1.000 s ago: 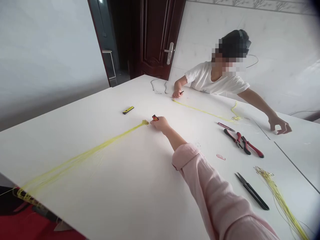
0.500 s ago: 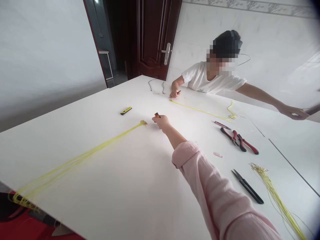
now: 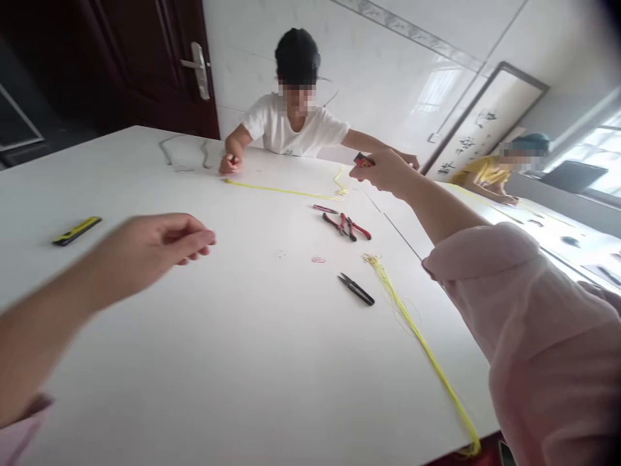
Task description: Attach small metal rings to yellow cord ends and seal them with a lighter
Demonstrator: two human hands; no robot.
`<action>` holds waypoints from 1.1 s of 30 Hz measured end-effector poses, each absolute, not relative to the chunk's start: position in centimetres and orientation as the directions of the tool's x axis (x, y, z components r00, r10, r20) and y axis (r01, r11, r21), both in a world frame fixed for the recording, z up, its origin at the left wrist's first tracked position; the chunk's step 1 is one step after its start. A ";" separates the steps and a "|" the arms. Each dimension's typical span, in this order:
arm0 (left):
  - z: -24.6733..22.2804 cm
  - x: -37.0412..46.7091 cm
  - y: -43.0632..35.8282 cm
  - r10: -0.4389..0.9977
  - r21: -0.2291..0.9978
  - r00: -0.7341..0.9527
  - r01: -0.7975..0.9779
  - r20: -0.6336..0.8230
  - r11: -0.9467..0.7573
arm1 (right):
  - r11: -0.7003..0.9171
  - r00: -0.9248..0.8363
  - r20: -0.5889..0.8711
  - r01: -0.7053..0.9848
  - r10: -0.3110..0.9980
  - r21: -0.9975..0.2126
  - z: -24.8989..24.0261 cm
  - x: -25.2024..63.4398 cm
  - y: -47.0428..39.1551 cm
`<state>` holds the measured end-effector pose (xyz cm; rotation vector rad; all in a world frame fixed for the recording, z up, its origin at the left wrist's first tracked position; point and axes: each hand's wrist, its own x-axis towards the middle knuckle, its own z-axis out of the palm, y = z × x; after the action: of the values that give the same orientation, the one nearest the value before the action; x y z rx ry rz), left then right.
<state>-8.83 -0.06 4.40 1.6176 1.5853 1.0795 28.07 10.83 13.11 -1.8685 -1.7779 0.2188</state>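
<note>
Before you is the white table (image 3: 252,362), with a person in a white shirt (image 3: 297,129) at its far side and a bundle of yellow cord (image 3: 418,332) running down its right part. Your left hand (image 3: 150,249) is above the table, fingers half curled, and I cannot tell whether it pinches anything. Red-and-black pliers (image 3: 343,223), black snips (image 3: 358,291) beside the cord and a yellow-and-black cutter (image 3: 76,232) lie around, while your raised right hand (image 3: 388,173) grips a small red-and-black object (image 3: 363,160).
</note>
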 end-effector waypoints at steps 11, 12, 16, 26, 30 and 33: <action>-5.8 0.4 4.3 0.976 0.996 -0.213 -0.065 0.050 -0.065 | -0.182 0.175 -0.071 0.977 0.982 -0.112 -0.8 38.6 6.0; -5.8 0.2 4.4 0.978 0.996 -0.205 -0.075 0.037 -0.053 | -0.180 0.172 -0.077 0.978 0.982 -0.109 -1.4 38.4 6.3; -5.7 -0.1 4.5 0.986 0.997 -0.167 -0.069 0.015 -0.027 | -0.185 0.177 -0.127 0.981 0.976 -0.055 -2.0 37.7 7.9; -6.5 0.0 5.2 0.987 0.998 -0.156 0.049 0.042 -0.035 | -0.145 0.187 -0.283 0.976 0.941 0.162 -1.8 36.4 9.9; -7.0 -0.2 5.5 0.989 0.995 -0.132 0.072 0.072 -0.063 | -0.106 0.174 -0.331 0.971 0.927 0.214 -2.1 35.9 10.5; -7.1 -0.3 5.5 0.989 0.995 -0.120 0.068 0.087 -0.080 | -0.093 0.173 -0.354 0.968 0.919 0.232 -2.3 35.9 10.6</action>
<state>-0.25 5.45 -7.06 1.2574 1.3064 1.3329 35.94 10.60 -2.32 -2.6837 -2.3319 0.2140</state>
